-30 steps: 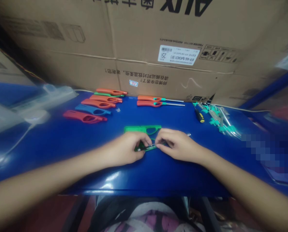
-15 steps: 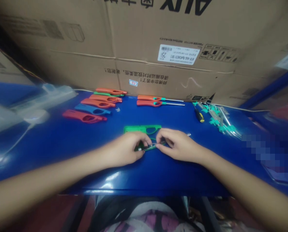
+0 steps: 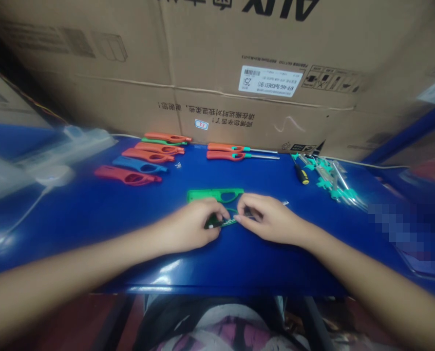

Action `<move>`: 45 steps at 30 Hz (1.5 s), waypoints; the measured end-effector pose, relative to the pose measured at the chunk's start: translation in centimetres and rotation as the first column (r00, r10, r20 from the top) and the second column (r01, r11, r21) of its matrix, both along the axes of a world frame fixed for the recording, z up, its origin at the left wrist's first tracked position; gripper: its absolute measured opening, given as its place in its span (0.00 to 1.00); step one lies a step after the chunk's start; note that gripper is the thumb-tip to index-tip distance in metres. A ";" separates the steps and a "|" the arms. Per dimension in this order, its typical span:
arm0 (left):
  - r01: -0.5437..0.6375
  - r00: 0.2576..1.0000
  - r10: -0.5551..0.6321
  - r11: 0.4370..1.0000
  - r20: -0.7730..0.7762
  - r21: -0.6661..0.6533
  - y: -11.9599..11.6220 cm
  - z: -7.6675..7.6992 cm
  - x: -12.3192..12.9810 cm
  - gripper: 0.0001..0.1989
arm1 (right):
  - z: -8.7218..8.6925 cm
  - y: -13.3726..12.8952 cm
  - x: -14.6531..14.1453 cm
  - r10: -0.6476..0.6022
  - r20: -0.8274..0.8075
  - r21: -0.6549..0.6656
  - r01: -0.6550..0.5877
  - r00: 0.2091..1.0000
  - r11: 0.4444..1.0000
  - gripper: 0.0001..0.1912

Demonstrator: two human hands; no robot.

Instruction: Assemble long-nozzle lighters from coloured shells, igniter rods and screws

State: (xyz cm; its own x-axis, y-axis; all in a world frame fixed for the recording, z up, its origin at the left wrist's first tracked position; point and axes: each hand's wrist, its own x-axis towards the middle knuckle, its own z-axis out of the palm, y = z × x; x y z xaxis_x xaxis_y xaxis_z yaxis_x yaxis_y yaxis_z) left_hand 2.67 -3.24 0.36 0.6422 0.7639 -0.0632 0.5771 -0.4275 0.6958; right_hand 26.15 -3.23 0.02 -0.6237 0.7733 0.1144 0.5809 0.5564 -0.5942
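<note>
A green lighter casing half lies low over the table between my hands, mostly hidden by fingers. My left hand is closed around its rear end, where a dark part with a small white spot shows. My right hand is curled at the front end, thumb and forefinger pinched together; what they pinch is too small to make out. Thin, pale, wire-like lines run along the casing between the two hands. Just beyond my fingers rests another green lighter casing half, lying flat.
Red, orange, blue and green lighter casings lie at the back left, near small metal pins. Two orange lighters with metal tubes lie behind. To the right are a screwdriver and teal-ended metal tubes. A cardboard box stands behind.
Both hands stay in nearly the same place. My right thumb and forefinger have shifted very slightly at the casing's front end; the other things lie as before.
</note>
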 end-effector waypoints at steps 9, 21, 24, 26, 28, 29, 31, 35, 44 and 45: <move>-0.004 1.000 0.004 1.000 0.017 -0.016 0.0 0.0 0.1 0.14 | 0.0 0.0 0.0 -0.003 0.008 0.001 0.003 1.000 1.000 0.04; -0.017 1.000 0.017 1.000 0.002 -0.001 -0.1 -0.1 0.2 0.16 | 0.0 0.1 -0.1 0.031 -0.011 -0.002 -0.031 0.999 1.000 0.03; -0.013 1.000 0.013 1.000 -0.003 -0.013 -0.2 -0.1 0.2 0.16 | 0.0 0.1 0.0 0.034 -0.014 0.005 -0.034 0.999 0.999 0.03; -0.018 1.000 0.018 0.999 -0.009 -0.027 -0.2 0.0 0.2 0.16 | -0.1 0.1 0.0 0.036 -0.017 0.009 -0.036 0.999 0.999 0.03; -0.023 1.000 0.023 0.999 -0.014 -0.042 -0.3 0.1 0.3 0.16 | -0.1 0.1 0.0 0.041 -0.026 0.012 -0.041 0.999 0.999 0.04; -0.027 1.000 0.026 0.998 -0.016 -0.048 -0.3 0.1 0.3 0.16 | -0.1 0.1 0.0 0.044 -0.031 0.014 -0.044 0.999 0.999 0.04; -0.035 0.999 0.034 0.998 -0.019 -0.057 -0.3 0.1 0.3 0.16 | -0.2 0.1 0.0 0.049 -0.041 0.021 -0.048 0.998 0.999 0.05; -0.050 0.999 0.049 0.996 -0.023 -0.072 -0.3 0.1 0.3 0.16 | -0.3 0.0 0.1 0.051 -0.042 0.015 -0.051 0.998 0.999 0.06; -0.039 0.999 0.039 0.998 -0.002 -0.052 -0.2 0.0 0.3 0.15 | -0.2 0.2 0.1 0.066 -0.043 0.024 -0.065 0.997 0.998 0.06; -0.037 0.999 0.038 0.998 0.002 -0.048 -0.2 0.0 0.3 0.15 | -0.2 0.2 0.1 0.066 -0.040 0.023 -0.065 0.997 0.998 0.06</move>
